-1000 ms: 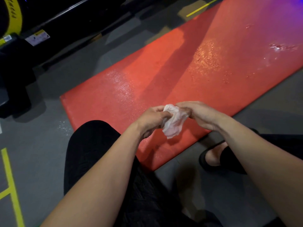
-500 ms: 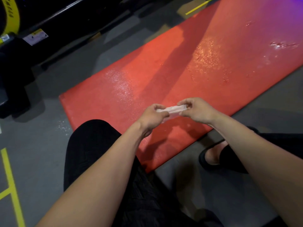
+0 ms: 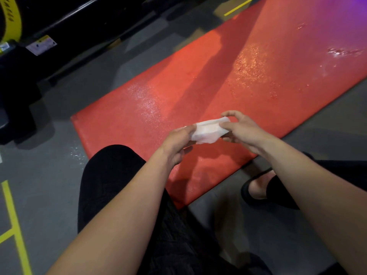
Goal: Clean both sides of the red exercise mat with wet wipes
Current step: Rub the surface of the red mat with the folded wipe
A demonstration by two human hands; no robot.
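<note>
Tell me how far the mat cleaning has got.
Done, it seems: the upward side of the red mat glistens with wet patches, so it has probably been wiped. In hand: the left hand and right hand pinch a white wipe between them above the mat, not touching it. Left: the underside, since the mat lies flat on the grey floor, unturned.

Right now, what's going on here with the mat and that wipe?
A person crouching at the near end of the red exercise mat holds a white wet wipe stretched between both hands just above it. The left hand pinches one end and the right hand pinches the other, apparently refolding it. The mat lies flat on the grey floor, with glistening wet patches across its upper face. The wipe is not touching the mat.
</note>
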